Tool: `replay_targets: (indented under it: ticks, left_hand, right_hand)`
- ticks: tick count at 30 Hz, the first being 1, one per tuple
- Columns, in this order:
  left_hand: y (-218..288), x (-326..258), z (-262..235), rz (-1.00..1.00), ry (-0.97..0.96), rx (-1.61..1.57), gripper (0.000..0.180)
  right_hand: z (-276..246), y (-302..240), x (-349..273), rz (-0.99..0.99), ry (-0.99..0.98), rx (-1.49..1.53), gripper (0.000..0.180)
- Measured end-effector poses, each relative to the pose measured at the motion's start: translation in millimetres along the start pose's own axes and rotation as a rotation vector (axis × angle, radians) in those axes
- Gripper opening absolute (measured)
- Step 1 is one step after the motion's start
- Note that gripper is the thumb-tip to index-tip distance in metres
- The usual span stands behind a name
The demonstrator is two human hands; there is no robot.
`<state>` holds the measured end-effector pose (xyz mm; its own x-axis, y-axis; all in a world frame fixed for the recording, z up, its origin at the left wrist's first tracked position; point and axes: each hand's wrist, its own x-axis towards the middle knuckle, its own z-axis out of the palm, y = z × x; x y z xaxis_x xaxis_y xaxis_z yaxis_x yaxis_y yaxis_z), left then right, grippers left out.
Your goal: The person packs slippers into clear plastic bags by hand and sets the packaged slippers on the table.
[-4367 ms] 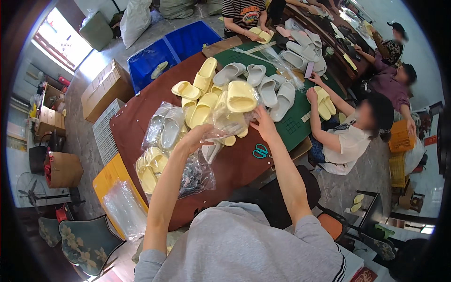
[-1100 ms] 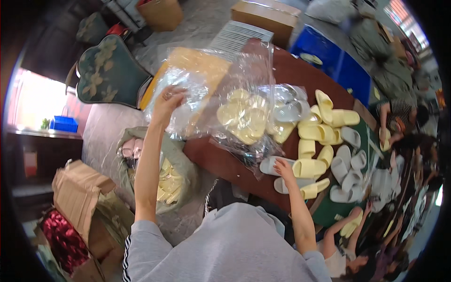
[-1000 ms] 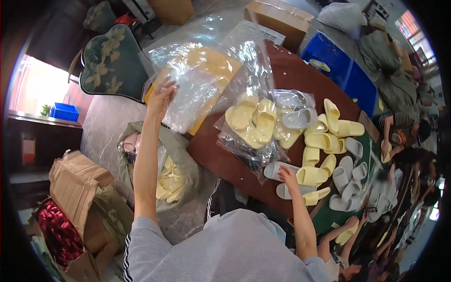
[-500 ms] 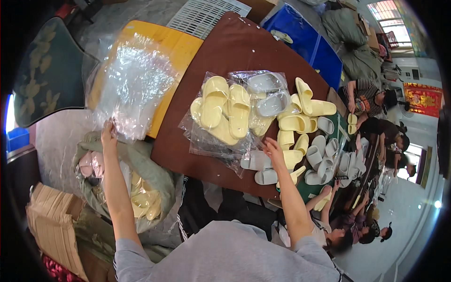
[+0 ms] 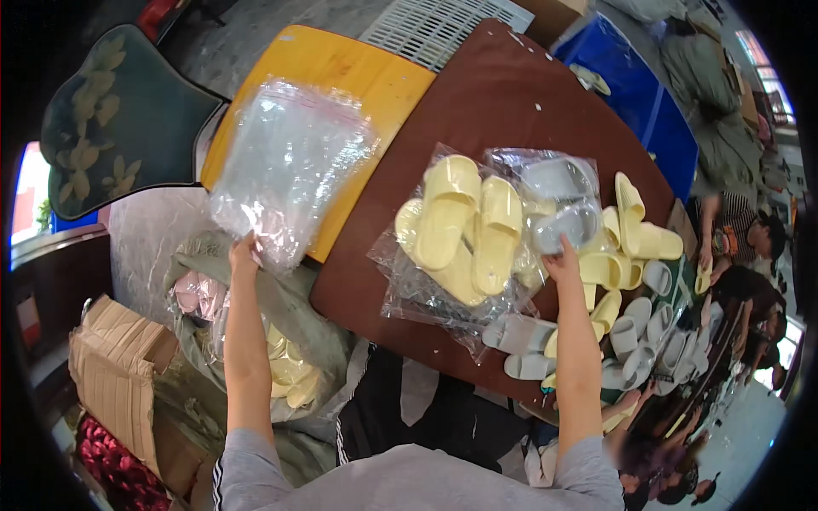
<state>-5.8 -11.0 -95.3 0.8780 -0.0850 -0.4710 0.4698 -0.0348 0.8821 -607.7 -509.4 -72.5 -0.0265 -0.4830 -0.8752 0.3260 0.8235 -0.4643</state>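
Note:
My left hand is closed at the lower edge of a stack of clear plastic bags, its fingers pinching the plastic. The stack lies on a yellow wooden board. Over on the brown table, my right hand reaches up to a bagged pair of grey slippers. Its fingers are stretched out against the near slipper and do not wrap round it. Just left of that pair, yellow slippers in clear bags are piled on one another.
Loose yellow and grey slippers crowd the table's right side, where other people sit working. Below my left hand stands a green sack with bagged slippers. A cardboard box, a dark chair and a blue bin stand around.
The view has turned, so the scene sits farther right. My right hand has moved from beside the yellow slippers to the grey pair. The plastic bags lie flatter, with my left hand still at their edge.

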Motion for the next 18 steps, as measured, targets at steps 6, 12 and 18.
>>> replay_targets:
  ticks: [6,12,18]
  left_hand:
    - [32,-43,14,0.213,0.452,0.569,0.068]
    - [61,-147,45,0.277,-0.036,0.577,0.043]
    - [97,-354,257,0.379,-0.861,0.529,0.032]
  right_hand:
    - [16,-12,-28,-0.298,0.007,0.11,0.045]
    - [2,-109,-175,-0.93,0.027,-0.552,0.052]
    - [-86,-181,-351,-1.224,0.074,-0.964,0.042]
